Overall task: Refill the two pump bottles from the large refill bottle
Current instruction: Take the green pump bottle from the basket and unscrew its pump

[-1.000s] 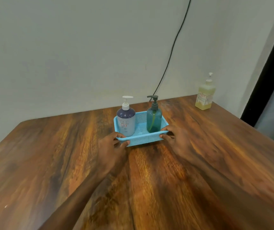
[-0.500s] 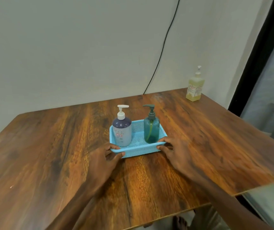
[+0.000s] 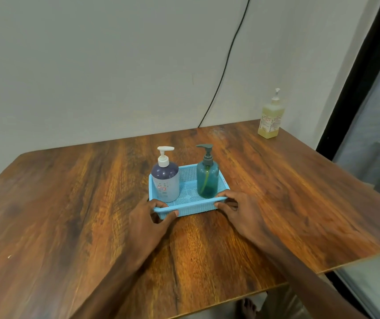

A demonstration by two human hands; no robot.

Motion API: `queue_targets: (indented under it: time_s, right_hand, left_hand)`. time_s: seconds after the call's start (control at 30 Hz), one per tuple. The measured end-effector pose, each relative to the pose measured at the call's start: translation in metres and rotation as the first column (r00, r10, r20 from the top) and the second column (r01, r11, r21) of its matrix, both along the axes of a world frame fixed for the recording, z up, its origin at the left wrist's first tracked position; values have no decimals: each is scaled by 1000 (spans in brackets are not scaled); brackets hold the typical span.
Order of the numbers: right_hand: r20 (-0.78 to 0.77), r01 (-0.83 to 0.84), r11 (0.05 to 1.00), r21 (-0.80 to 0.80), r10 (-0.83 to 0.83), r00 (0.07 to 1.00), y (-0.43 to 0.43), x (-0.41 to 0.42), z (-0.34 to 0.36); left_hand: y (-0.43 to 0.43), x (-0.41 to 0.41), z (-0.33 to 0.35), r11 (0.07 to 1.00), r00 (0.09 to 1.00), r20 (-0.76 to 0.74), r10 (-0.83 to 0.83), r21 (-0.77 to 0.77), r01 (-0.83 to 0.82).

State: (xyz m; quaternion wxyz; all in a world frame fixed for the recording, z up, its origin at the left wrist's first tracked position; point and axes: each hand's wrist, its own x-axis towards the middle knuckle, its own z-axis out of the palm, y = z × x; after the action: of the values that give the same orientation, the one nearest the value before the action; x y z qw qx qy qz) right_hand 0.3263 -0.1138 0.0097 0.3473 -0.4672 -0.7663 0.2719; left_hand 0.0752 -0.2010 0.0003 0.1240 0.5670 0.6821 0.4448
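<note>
A light blue mesh basket (image 3: 191,209) stands mid-table and holds two pump bottles. The left one is a purple bottle with a white pump (image 3: 165,179); the right one is a teal bottle with a grey pump (image 3: 207,176). My left hand (image 3: 148,217) grips the basket's near left corner, thumb under the rim. My right hand (image 3: 242,211) holds the near right corner, fingers curled on the rim. A larger bottle of yellow liquid with a white pump (image 3: 270,118) stands at the table's far right corner, well away from both hands.
The brown wooden table (image 3: 69,215) meets a grey wall at the back. A black cable (image 3: 226,65) hangs down the wall behind the table. A dark door frame and glass (image 3: 368,111) run along the right. A bare foot (image 3: 247,308) shows below the near edge.
Both hands have drawn the basket with its two bottles toward me across the table. The view has pulled back, so the table's near edge and the floor now show.
</note>
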Motion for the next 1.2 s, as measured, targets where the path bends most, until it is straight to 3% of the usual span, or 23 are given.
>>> queue_targets:
  time_s: [0.17,0.43,0.73,1.03,1.2]
  right_hand:
    - [-82,-74,996,-51,70,994,3,6,6]
    - [-267,38,999,-35,-46,962,27,2,39]
    - [-114,13,999,-40,-17,993,68,-48,49]
    - [-282,75,994,75,-51,958,37,-10,88]
    - [-263,104,991,78,-80,961,6,27,98]
  left_hand:
    - [5,3,1,999,999,-15,39,-15,-39]
    - [7,7,0,997,997,17,71,-25,-70]
    - [7,8,5,999,997,55,50,-21,-49]
    - [-5,20,6,991,993,-68,93,-93,-99]
    - [-27,37,5,981,978,-110,179,-52,-186]
